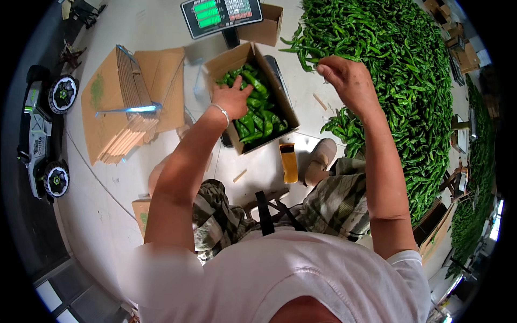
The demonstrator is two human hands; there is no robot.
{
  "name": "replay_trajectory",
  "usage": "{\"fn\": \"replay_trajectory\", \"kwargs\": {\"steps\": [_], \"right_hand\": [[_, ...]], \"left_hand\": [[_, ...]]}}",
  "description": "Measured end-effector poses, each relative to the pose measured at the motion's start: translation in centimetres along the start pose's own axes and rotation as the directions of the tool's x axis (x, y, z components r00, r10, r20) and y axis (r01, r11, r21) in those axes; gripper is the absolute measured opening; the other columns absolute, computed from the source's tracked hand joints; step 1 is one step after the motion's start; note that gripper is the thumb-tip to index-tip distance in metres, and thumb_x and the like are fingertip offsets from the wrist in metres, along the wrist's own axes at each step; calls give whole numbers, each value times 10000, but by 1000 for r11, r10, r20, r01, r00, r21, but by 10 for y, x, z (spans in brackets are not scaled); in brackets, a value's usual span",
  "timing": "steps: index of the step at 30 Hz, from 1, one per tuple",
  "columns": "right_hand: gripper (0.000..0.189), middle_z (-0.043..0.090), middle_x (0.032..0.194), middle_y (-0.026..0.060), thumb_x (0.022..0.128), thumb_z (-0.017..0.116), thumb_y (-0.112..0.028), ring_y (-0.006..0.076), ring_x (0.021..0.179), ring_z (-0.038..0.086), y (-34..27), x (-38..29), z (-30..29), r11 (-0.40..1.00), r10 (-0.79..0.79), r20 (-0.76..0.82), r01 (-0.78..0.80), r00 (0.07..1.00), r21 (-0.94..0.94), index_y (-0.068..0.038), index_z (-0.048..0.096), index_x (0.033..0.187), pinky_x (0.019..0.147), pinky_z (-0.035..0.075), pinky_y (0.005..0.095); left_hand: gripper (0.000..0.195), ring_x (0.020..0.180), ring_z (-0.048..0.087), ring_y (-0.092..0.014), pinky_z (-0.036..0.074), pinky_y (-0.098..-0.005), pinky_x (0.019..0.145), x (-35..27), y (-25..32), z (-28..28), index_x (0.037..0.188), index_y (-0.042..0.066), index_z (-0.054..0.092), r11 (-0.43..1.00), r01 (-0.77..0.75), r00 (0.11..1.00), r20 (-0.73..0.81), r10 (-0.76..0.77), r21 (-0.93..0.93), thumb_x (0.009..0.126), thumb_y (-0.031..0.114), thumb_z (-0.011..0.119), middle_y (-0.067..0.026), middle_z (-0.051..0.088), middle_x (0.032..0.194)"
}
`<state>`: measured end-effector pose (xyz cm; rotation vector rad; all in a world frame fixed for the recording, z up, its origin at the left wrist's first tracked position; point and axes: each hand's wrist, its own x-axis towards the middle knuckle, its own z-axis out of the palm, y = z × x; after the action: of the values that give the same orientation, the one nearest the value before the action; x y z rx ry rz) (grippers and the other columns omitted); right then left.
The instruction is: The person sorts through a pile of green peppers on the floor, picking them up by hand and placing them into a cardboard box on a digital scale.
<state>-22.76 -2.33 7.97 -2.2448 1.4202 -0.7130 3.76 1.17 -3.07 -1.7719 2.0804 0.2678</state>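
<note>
My left hand [232, 99], with a bracelet at its wrist, rests with spread fingers on green peppers [258, 117] inside an open cardboard box [278, 139]. That box stands on a scale, whose dark platform edge shows beside it and whose lit display [221, 15] rises behind it. To the right, my right hand [341, 76] is over the near edge of a large heap of long green peppers [387, 80]. Its fingers are bent, with the thumb near the index finger; peppers lie right behind the fingertips, and whether it pinches one cannot be told.
Flattened cardboard boxes [135, 101] with blue strapping lie at the left. A toy truck [42, 133] stands at the far left. A yellow box [289, 163] lies on the floor by my shoe [323, 153]. Another cardboard box [262, 26] is behind the scale display.
</note>
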Motion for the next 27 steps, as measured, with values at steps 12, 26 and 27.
{"fn": "replay_trajectory", "kwargs": {"steps": [12,26,27], "right_hand": [[227,649,711,138,857,626,-279,300,652,626,-4,1,7,984,34,78,-20,996,-176,-63,670,914,608,478,387],[258,676,867,167,862,640,-242,271,735,667,-20,1,29,992,97,142,-84,985,-96,-24,666,997,672,513,348],[259,675,862,167,862,640,-244,272,732,666,-20,4,28,992,108,148,-98,983,-78,-25,666,997,665,511,349]], "left_hand": [[706,1405,120,-372,262,-719,983,-16,30,-2,1380,397,379,966,-222,940,235,248,-133,804,17,526,43,32,1557],[306,943,585,-326,479,-396,845,-7,41,-29,975,97,683,769,-405,887,-7,462,-495,719,-5,551,-141,616,923],[302,916,594,-335,484,-383,834,-6,49,-17,974,79,676,714,-409,876,-24,483,-568,719,-12,542,-157,621,868]]}}
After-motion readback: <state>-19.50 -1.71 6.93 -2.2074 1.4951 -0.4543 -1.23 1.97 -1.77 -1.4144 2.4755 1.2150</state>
